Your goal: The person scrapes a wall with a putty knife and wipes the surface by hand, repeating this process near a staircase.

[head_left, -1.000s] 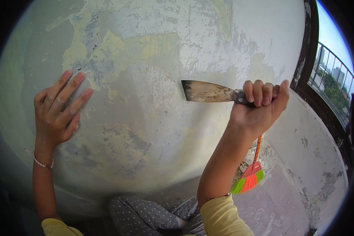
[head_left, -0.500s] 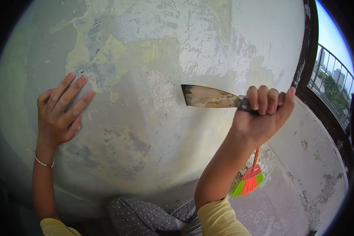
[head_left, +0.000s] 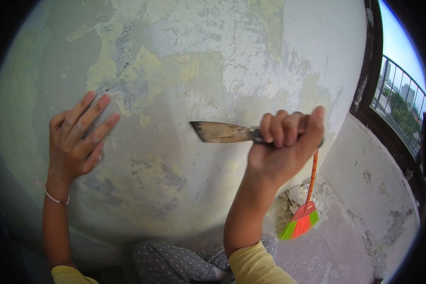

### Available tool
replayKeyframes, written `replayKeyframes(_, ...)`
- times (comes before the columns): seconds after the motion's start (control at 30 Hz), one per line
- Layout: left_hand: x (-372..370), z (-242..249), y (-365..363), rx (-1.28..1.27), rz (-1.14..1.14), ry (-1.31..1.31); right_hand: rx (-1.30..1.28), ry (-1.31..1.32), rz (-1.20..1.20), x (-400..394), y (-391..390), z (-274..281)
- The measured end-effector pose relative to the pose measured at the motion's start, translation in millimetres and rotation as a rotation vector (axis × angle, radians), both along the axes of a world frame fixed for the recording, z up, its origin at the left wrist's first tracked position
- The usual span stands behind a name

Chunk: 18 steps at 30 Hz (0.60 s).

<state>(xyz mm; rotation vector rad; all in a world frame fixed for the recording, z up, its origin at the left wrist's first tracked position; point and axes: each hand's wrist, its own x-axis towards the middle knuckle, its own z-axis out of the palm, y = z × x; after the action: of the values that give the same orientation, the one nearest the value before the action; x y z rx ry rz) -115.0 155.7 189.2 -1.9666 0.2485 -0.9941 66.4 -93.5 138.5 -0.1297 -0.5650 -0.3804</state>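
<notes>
My right hand (head_left: 286,142) is wrapped round the dark handle of a putty knife (head_left: 226,132), whose stained, dark-tipped blade points left across the wall. The blade's edge is close to the wall surface; whether it touches cannot be told. On the left, my left hand (head_left: 78,137) rests against the wall with its fingers spread, holding nothing. A beaded bracelet (head_left: 57,199) circles that wrist. The wall (head_left: 194,71) shows peeled paint, with yellowish, white and grey patches between and above my hands.
A broom (head_left: 302,222) with green and orange bristles stands at the lower right, near debris on the floor (head_left: 322,251). At the right is a dark window frame (head_left: 364,90) with a railing outside. My legs in dotted trousers (head_left: 175,262) are at the bottom.
My right hand and the putty knife have moved left and slightly down along the wall. My left hand keeps its place on the wall, while the view has shifted slightly.
</notes>
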Motion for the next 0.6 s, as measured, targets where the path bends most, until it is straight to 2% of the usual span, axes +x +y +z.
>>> replayKeyframes(0.1, 0.0, 1.8, -2.1, 0.005, -0.008, -0.006, 0.1, 0.054, -0.185, 3.8, -47.8, 5.7)
replayKeyframes(0.2, 1.0, 3.5, -1.9, 0.023, -0.004, -0.026, 0.159, 0.065, -0.322, 6.1, -56.1, 9.5)
replayKeyframes(0.23, 1.2, 0.6, 0.4, 0.012, -0.012, -0.026, 0.043, 0.052, -0.349, 11.0, -34.3, 5.7)
replayKeyframes(0.3, 1.3, 1.1, 1.2, 0.021, 0.006, -0.042, 0.06, 0.168, -0.209, 23.6, -17.6, 10.0)
replayKeyframes(0.43, 1.2, 2.2, 0.0, 0.02, 0.001, -0.036, 0.018, 0.168, -0.126, 29.4, -29.0, 9.5)
replayKeyframes(0.5, 2.0, 0.2, 1.2, 0.009, -0.011, -0.031, 0.074, 0.074, -0.052, 26.8, -44.0, 5.5)
replayKeyframes(0.6, 1.9, 0.0, 1.2, 0.009, -0.004, -0.032, 0.208, -0.007, -0.115, 20.0, -66.1, -2.6)
